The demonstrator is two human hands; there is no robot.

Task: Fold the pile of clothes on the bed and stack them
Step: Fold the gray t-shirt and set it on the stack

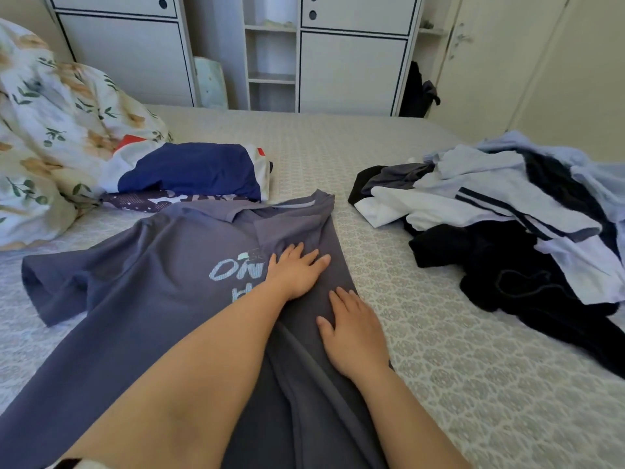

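Note:
A slate-blue polo shirt (145, 265) with pale lettering lies spread on the bed, its right side folded inward over the chest. My left hand (296, 270) presses flat on that folded flap, fingers straight, just below the collar. My right hand (351, 333) lies flat on the flap a little nearer to me, by the folded edge. A stack of folded clothes (192, 174), navy on top, sits at the back left. The unfolded pile (507, 211) of white, pale blue and black garments lies at the right.
The bed (422, 350) has a patterned beige cover. A floral duvet (44, 130) is bunched at the far left. White cupboards (351, 62) and open shelves stand beyond the bed, with a door (500, 62) at the back right.

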